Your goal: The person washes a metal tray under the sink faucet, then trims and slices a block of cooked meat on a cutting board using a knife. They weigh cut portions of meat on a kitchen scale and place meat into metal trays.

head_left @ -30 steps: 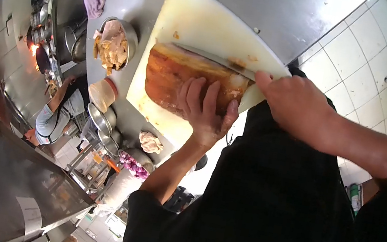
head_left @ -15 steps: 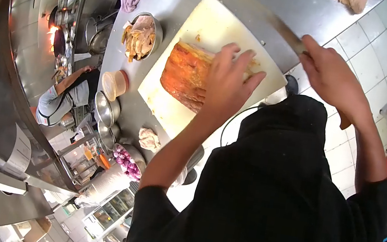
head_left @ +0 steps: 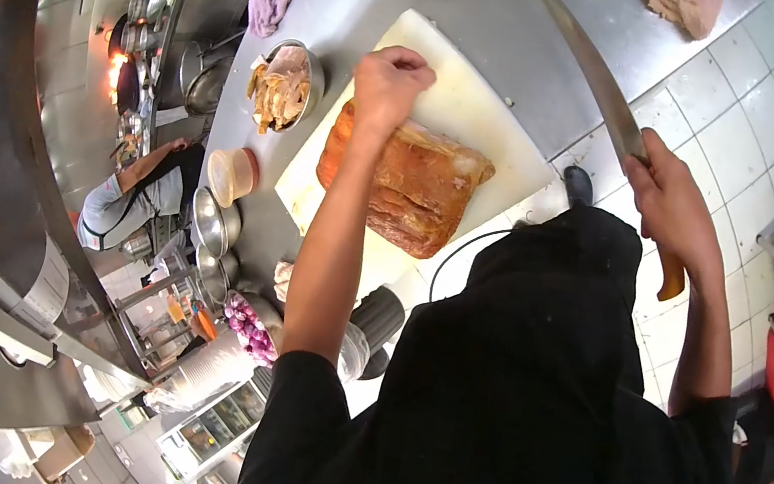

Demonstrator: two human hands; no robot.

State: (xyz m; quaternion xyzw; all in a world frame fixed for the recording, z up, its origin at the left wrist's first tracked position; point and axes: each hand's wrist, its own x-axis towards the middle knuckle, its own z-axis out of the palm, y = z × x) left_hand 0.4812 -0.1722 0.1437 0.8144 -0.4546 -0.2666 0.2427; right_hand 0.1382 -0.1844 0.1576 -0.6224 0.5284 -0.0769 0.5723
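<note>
A browned slab of roast meat (head_left: 426,187) lies on a white cutting board (head_left: 507,155). My left hand (head_left: 391,86) is over the board's far part, just beyond the meat, and my forearm crosses the slab's left side. Its fingers are curled together; anything within them is hidden. In my right hand (head_left: 666,195) is a long kitchen knife (head_left: 587,66) with a brownish handle. The blade points up and away, off the board's right side and clear of the meat.
Left of the board stand a metal bowl of meat pieces (head_left: 282,89), a plastic tub (head_left: 232,175), metal bowls (head_left: 212,217) and red onions (head_left: 249,327). A purple cloth (head_left: 269,0) lies farther back. Another person (head_left: 141,198) works near a flaming stove (head_left: 120,73).
My left hand has left the meat's top, moving up and left, and its spread fingers have curled. The right hand with the knife has moved down and right. More of the slab shows.
</note>
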